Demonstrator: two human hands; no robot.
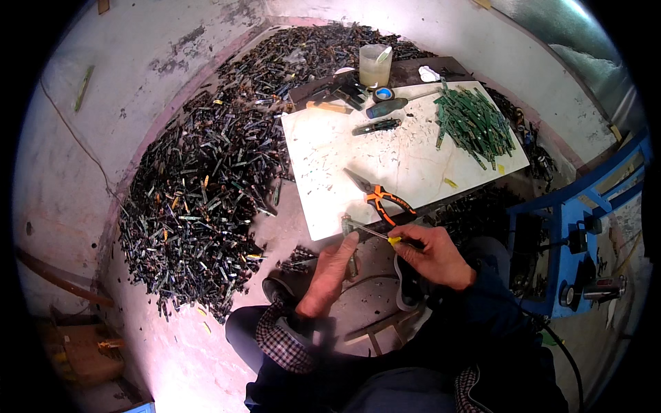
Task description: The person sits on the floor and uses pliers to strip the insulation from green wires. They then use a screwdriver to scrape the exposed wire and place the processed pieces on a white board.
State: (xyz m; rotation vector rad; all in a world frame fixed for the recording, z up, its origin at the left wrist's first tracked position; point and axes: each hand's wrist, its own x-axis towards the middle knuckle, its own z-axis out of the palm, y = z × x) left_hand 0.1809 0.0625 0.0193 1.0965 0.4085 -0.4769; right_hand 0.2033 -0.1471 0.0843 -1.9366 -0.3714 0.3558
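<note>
My left hand [326, 276] grips a narrow greenish strip [353, 267], likely a small circuit board, upright near the front edge of a white board [325, 170]. In my right hand [436, 256] is a small screwdriver [370, 229] with a yellow handle end, its shaft pointing left. The screwdriver's tip meets or overlaps the strip's upper end; I cannot tell whether they touch. Just beyond my hands, orange-and-black long-nose pliers [381, 196] lie on the board with their jaws toward the far left. Small dark crumbs are scattered across the board.
Green circuit-board strips [472, 121] are heaped at the board's right. Behind lie a dark-handled screwdriver [386, 107], a tape roll [383, 94] and a plastic cup [375, 66] of cloudy liquid. Dark strips [196, 196] cover the floor leftward. A blue chair [573, 222] stands right.
</note>
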